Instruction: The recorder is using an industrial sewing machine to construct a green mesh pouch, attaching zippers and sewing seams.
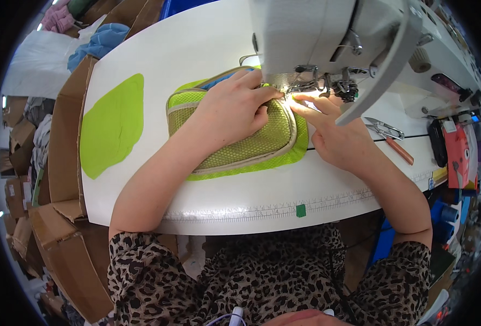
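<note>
A lime-green pouch (230, 142) with a mesh panel, beige binding and a blue part at its top lies on a larger lime-green piece, under the sewing machine's lit needle area (294, 87). My left hand (227, 108) grips the pouch's upper edge with bent fingers, its index finger reaching toward the presser foot. My right hand (330, 127) is closed on the pouch's binding at the upper right corner, fingertips beside the foot. The machine head hides part of the right fingers.
A flat lime-green piece (110, 130) lies at the table's left, beside cardboard boxes (58, 247). Scissors (384, 130) and an orange-handled tool (399, 151) lie at the right, near a pink case (457, 157). A printed ruler (251, 213) runs along the front edge.
</note>
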The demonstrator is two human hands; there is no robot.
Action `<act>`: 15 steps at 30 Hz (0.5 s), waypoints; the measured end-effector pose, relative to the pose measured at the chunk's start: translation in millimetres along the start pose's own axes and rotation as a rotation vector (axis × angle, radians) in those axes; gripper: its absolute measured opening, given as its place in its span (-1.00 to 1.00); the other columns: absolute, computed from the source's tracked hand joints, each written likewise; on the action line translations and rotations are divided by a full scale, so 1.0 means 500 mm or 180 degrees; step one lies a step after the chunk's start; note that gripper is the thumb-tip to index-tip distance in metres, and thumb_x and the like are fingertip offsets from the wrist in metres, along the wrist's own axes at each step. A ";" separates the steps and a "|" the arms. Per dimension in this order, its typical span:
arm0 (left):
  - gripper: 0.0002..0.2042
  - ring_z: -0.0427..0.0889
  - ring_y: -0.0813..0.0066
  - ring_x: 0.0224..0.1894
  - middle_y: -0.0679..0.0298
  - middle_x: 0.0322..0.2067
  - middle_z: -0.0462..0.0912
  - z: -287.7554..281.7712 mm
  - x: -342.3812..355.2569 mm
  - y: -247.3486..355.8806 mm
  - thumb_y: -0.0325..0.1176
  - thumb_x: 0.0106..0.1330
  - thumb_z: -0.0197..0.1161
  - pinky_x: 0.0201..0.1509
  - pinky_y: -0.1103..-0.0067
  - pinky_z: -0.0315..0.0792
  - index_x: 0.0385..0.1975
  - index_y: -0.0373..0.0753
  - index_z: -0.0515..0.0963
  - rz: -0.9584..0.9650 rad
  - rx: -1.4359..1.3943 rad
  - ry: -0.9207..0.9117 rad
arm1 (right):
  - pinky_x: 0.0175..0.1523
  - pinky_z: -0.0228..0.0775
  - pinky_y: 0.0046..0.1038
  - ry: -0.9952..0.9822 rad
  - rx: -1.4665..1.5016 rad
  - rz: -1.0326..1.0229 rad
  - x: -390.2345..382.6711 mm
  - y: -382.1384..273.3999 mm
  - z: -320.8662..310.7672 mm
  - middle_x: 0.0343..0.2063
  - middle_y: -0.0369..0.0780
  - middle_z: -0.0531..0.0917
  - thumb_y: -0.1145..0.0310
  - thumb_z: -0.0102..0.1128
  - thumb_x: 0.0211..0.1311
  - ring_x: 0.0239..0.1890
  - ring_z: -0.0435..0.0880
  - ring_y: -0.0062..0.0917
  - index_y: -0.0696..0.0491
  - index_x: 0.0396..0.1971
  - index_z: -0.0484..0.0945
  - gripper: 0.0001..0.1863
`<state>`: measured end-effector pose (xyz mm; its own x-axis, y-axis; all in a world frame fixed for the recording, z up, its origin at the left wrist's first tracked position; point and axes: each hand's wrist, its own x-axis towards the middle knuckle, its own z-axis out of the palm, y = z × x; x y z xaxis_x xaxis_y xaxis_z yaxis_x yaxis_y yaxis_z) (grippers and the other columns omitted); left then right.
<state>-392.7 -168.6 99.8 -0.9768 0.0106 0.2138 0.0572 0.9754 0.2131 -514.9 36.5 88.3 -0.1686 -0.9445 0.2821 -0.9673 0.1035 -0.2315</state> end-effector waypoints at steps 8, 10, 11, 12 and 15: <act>-0.67 0.59 0.24 -0.15 0.22 -0.35 0.66 0.013 -0.001 -0.019 -0.29 0.20 0.19 0.05 0.35 0.48 -0.02 0.05 0.65 0.0121 -0.0100 0.0103 | 0.21 0.19 -0.24 -0.0266 -0.0088 0.0120 -0.002 -0.006 -0.001 -0.07 -0.20 0.59 0.49 0.09 0.12 -0.02 0.54 -0.36 0.03 0.14 0.48 -0.50; -0.67 0.60 0.25 -0.16 0.22 -0.37 0.66 0.006 -0.002 -0.020 -0.29 0.21 0.19 0.05 0.36 0.48 -0.01 0.06 0.65 0.0089 -0.0049 0.0048 | 0.21 0.18 -0.23 -0.0286 -0.0078 0.0139 -0.001 -0.005 0.000 -0.06 -0.20 0.58 0.49 0.09 0.12 -0.01 0.53 -0.36 0.02 0.16 0.48 -0.49; -0.66 0.60 0.25 -0.17 0.22 -0.40 0.65 0.003 -0.002 -0.020 -0.28 0.21 0.19 0.05 0.37 0.47 0.00 0.07 0.65 0.0067 -0.0003 -0.0020 | 0.22 0.18 -0.22 -0.0389 -0.0100 0.0196 -0.001 -0.006 -0.001 -0.06 -0.20 0.58 0.50 0.09 0.11 0.00 0.53 -0.36 0.03 0.15 0.48 -0.49; -0.66 0.60 0.25 -0.17 0.22 -0.40 0.65 0.001 -0.001 -0.022 -0.28 0.21 0.19 0.05 0.37 0.47 0.00 0.07 0.65 0.0073 0.0002 -0.0016 | 0.22 0.18 -0.22 -0.0489 -0.0120 0.0257 0.000 -0.008 -0.003 -0.05 -0.20 0.57 0.50 0.10 0.11 0.01 0.52 -0.36 0.03 0.14 0.48 -0.49; -0.66 0.60 0.22 -0.20 0.20 -0.46 0.63 -0.006 0.005 -0.030 -0.28 0.21 0.19 0.05 0.36 0.47 0.00 0.07 0.65 0.0178 -0.0083 -0.0045 | 0.24 0.17 -0.20 -0.0256 -0.0002 0.0082 0.003 -0.010 -0.011 -0.04 -0.17 0.56 0.51 0.13 0.06 0.03 0.51 -0.34 0.08 0.04 0.53 -0.55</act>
<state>-395.2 -183.8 99.8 -0.9747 0.0682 0.2127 0.1169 0.9671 0.2259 -511.3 36.3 95.1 -0.1777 -0.9635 0.2003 -0.9630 0.1283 -0.2371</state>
